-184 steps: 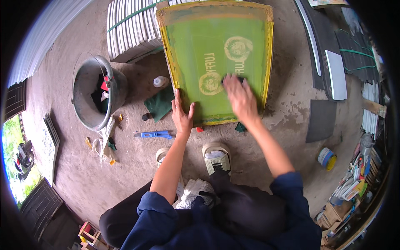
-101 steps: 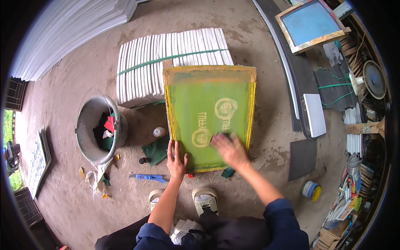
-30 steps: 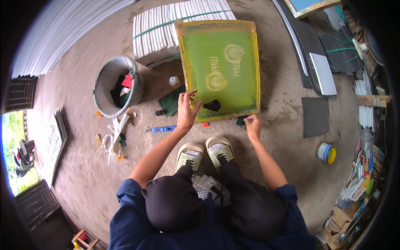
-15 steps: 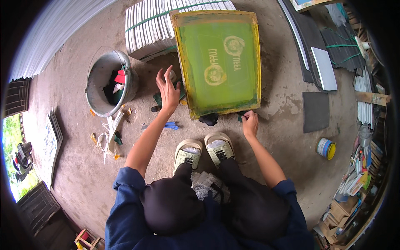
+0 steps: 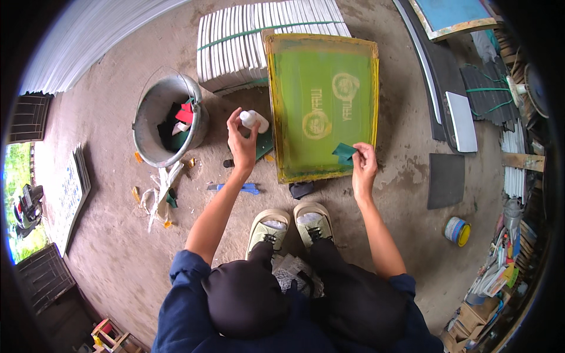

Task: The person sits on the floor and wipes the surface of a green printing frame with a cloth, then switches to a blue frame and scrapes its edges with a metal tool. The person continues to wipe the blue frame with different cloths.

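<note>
My left hand (image 5: 242, 144) is closed round a small white bottle (image 5: 262, 123), near its rounded top, just left of the printing screen. Between the thumb and fingers of my right hand (image 5: 364, 167) is a scrap of dark green cloth (image 5: 344, 152), held over the screen's lower right corner. The silk-screen frame (image 5: 323, 167) has green mesh with two pale round designs and lettering, and a yellow-stained rim. It leans against a bundle of white boards. A black cloth lump (image 5: 301, 189) lies at its near edge. Partly hidden behind my left hand is a dark green piece (image 5: 265, 145).
A grey bucket (image 5: 141, 132) holding coloured scraps stands at left. Nearby lie a blue cutter knife (image 5: 241, 188) and tangled white strips (image 5: 159, 194). Strapped white boards (image 5: 232, 50) sit at the back. At right are a grey sheet (image 5: 446, 181) and a paint tin (image 5: 457, 231).
My left hand has gone from spread fingers to gripping the white bottle. My right hand has lifted the green cloth from beside the screen's near edge to above the mesh. The view has shifted slightly.
</note>
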Demonstrator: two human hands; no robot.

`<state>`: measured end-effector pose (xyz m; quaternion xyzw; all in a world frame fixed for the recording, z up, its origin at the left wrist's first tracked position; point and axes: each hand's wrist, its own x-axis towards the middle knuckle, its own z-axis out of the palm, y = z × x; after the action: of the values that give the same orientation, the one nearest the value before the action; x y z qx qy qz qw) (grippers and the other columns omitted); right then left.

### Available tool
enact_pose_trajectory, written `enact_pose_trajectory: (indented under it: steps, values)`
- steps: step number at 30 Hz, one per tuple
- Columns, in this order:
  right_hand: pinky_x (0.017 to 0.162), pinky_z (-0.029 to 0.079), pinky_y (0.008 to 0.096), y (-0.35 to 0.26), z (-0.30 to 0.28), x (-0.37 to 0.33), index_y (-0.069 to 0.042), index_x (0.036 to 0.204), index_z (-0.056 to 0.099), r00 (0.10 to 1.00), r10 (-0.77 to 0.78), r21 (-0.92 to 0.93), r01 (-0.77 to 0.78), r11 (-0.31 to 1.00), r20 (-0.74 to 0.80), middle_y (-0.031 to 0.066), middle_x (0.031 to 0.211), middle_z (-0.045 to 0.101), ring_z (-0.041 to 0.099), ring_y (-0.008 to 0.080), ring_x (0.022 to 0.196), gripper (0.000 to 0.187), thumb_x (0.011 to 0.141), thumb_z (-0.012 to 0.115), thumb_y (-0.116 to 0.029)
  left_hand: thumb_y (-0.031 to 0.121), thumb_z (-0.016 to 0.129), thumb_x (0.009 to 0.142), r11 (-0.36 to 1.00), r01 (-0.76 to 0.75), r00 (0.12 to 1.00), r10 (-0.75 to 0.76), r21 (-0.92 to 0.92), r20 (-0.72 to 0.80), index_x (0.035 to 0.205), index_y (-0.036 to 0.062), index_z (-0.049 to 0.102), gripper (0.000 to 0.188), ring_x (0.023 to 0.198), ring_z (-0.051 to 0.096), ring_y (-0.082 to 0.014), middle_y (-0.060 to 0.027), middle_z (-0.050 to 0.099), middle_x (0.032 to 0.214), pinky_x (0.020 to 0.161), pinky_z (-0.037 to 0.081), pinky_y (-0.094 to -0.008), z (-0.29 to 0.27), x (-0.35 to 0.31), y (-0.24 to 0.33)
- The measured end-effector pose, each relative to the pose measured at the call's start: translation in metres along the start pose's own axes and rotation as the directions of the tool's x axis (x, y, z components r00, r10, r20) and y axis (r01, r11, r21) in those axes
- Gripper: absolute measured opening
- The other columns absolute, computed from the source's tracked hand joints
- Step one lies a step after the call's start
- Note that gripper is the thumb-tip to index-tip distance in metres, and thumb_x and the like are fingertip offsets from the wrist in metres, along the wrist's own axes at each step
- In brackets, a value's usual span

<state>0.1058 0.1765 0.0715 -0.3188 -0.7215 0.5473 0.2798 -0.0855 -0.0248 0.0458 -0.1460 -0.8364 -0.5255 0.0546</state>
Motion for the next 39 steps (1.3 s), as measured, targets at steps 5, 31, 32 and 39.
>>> enact_pose_trajectory:
  steps: [5, 31, 32, 39]
  values:
    - [0.068, 0.031, 0.0134, -0.016, 0.018, 0.012, -0.01, 0.097, 0.063, 0.924, 0.305, 0.469, -0.38, 0.798, 0.23, -0.005, 0.093, 0.056, 0.05, 0.0037, 0.082, 0.01, 0.089, 0.058, -0.009, 0.008, 0.069, 0.083, 0.968, 0.072, 0.974, -0.015, -0.24, 0.228, 0.12, 0.0017, 0.052, 0.041, 0.099, 0.058, -0.0136, -0.0082, 0.06, 0.11, 0.086, 0.048, -0.0286, -0.014, -0.009, 0.023]
    - [0.075, 0.051, 0.0257, -0.017, 0.005, 0.053, -0.001, 0.107, 0.063, 0.867, 0.43, 0.435, -0.499, 0.749, 0.253, 0.0053, 0.097, 0.064, 0.06, 0.0101, 0.085, 0.019, 0.091, 0.056, -0.005, 0.036, 0.067, 0.08, 0.892, -0.403, 0.735, 0.181, 0.206, 0.654, 0.099, 0.0054, 0.061, 0.036, 0.069, 0.064, -0.0328, -0.0145, 0.064, 0.079, 0.058, 0.05, -0.0403, 0.07, -0.015, 0.116]
    - [0.075, 0.051, 0.0258, -0.017, 0.005, 0.054, -0.001, 0.107, 0.064, 0.864, 0.433, 0.436, -0.503, 0.746, 0.257, 0.0054, 0.097, 0.064, 0.06, 0.0103, 0.085, 0.019, 0.091, 0.056, -0.005, 0.035, 0.067, 0.08, 0.887, -0.414, 0.733, 0.191, 0.205, 0.653, 0.099, 0.0055, 0.061, 0.036, 0.069, 0.063, -0.0331, -0.015, 0.064, 0.078, 0.058, 0.05, -0.0403, 0.071, -0.015, 0.116]
    - [0.078, 0.052, 0.0288, -0.012, 0.015, 0.054, 0.0, 0.109, 0.063, 0.828, 0.467, 0.473, -0.56, 0.68, 0.31, 0.0079, 0.1, 0.064, 0.061, 0.0133, 0.089, 0.02, 0.09, 0.056, -0.005, 0.031, 0.068, 0.08, 0.914, -0.386, 0.747, 0.23, 0.125, 0.624, 0.101, 0.0072, 0.061, 0.032, 0.076, 0.062, -0.0311, -0.0126, 0.064, 0.087, 0.065, 0.05, -0.0375, 0.056, -0.011, 0.105]
